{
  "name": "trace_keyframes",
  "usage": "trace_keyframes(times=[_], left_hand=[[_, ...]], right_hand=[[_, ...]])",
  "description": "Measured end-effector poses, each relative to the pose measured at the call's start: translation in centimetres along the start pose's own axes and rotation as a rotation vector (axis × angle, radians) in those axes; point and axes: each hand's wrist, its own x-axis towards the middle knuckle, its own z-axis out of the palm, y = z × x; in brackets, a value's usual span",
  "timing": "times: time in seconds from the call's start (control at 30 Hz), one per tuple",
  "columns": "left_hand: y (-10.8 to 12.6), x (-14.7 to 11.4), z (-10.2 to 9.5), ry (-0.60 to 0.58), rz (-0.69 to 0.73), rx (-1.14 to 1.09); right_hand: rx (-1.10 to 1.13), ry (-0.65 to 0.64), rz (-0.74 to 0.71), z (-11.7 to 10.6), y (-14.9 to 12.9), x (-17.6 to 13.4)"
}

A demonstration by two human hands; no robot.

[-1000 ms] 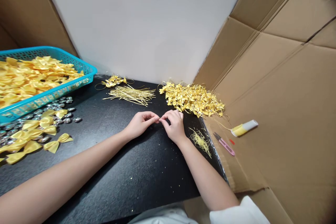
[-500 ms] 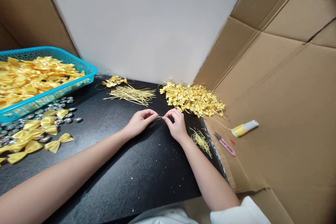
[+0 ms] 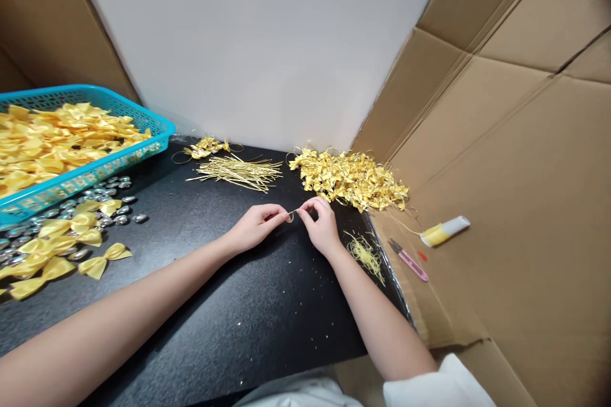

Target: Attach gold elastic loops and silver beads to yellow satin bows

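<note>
Between my two hands, just above the black table [image 3: 214,324], a thin gold cord [image 3: 291,216] bends into a small loop. My left hand [image 3: 260,226] pinches one side of it between thumb and forefinger. The fingertips of my right hand [image 3: 319,222] are closed on the other end, a short gap away. Beyond my hands lies a bundle of straight gold cord pieces [image 3: 238,172]. To its right is a heap of small yellow bows with gold cord loops [image 3: 351,179]; a few similar ones [image 3: 206,147] lie behind the bundle.
At the left stands a turquoise basket [image 3: 165,130] of yellow ribbon bows, with silver beads [image 3: 121,219] and loose bows [image 3: 95,266] before it. Thread scraps [image 3: 365,254] lie near the right table edge. Pink thread snips [image 3: 408,259] and a yellow thread spool [image 3: 445,231] rest on cardboard.
The cord loop between my fingertips has turned and now slants upward to the right. Both hands stay nearly in place, still pinching.
</note>
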Motion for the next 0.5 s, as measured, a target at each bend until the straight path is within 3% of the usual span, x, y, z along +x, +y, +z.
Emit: trace_keyframes(times=[0.3, 0.5], left_hand=[[-0.2, 0.1, -0.1, -0.012, -0.002, -0.033], [0.0, 0.0, 0.0, -0.051, 0.022, -0.05]], right_hand=[[0.032, 0.042, 0.078, -0.1, 0.1, -0.1], [0.23, -0.165, -0.052, 0.6, -1.2, -0.7]])
